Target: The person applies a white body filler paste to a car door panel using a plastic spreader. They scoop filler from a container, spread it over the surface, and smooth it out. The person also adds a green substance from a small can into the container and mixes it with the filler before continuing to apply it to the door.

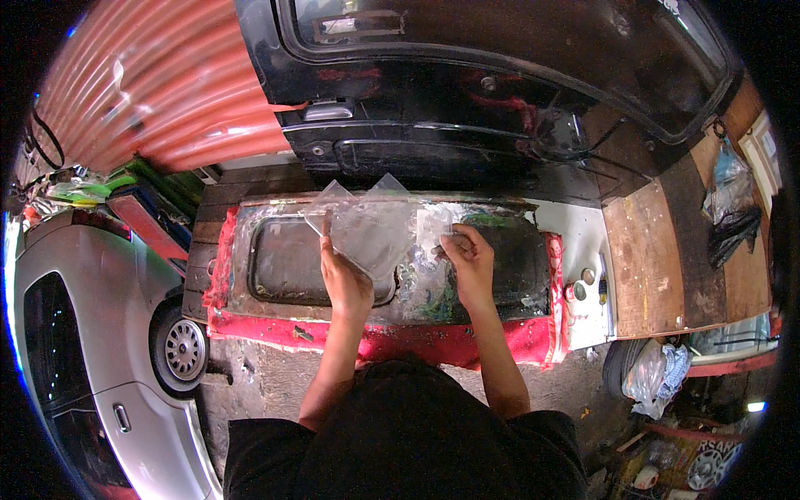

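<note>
Clear, smudged flat sheets [367, 225] with pointed corners are held up over the worktop by my left hand [346, 279], its fingers along their left edge. To their right, my right hand [467, 262] is closed, fingers curled by a pale, crumpled-looking patch [432, 223]; I cannot make out what it grips. Beneath both hands lies a paint-splattered metal panel [279, 258] with a recessed rounded opening, on a red cloth [417, 342].
A black vehicle door [392, 133] stands behind, beside red corrugated sheeting [150, 83]. Small cans [581, 287] sit at right, near wooden boards [642, 267] and hanging bags [729, 200]. A silver car [133, 358] is at left; bagged items [650, 371] lie lower right.
</note>
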`<state>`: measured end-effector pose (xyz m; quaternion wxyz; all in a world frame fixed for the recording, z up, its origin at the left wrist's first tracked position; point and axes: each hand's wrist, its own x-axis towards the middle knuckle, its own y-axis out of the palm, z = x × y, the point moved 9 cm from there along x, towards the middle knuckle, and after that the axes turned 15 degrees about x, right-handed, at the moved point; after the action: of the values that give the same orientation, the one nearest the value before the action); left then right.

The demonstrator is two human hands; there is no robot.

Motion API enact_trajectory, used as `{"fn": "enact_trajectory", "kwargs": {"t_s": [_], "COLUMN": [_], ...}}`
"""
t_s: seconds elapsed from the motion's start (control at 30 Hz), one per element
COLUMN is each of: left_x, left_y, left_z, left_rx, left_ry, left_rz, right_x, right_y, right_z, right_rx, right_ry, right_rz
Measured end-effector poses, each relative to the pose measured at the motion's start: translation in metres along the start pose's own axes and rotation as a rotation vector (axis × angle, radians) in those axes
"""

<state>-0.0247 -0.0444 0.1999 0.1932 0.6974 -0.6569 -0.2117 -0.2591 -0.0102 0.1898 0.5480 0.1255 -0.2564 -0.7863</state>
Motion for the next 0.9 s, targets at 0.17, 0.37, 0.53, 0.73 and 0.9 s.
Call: {"fn": "enact_trajectory", "kwargs": {"t_s": [0.17,0.37,0.53,0.73,0.9], "left_x": [-0.001,-0.004,-0.008,-0.006,-0.004], "left_y": [0.006,0.001,-0.002,-0.006,-0.01], "left_z": [0.004,0.012,0.024,0.025,0.017], "left_rx": [-0.11,-0.153,-0.204,-0.241,-0.188], "left_ry": [-0.056,-0.026,-0.092,-0.115,-0.073], "left_rz": [0.044,0.01,0.019,0.008,0.039], "right_x": [0.003,-0.021,-0.034,-0.046,-0.045], "right_y": [0.013,0.026,0.016,0.004,-0.024], "right_z": [-0.018,-0.035,-0.038,-0.033,-0.027], "right_rx": [0.193,0.228,0.305,0.286,0.206], "right_ry": [0.276,0.238,0.189,0.164,0.12], "right_rz": [0.018,-0.048,-0.142,-0.216,-0.23]}}
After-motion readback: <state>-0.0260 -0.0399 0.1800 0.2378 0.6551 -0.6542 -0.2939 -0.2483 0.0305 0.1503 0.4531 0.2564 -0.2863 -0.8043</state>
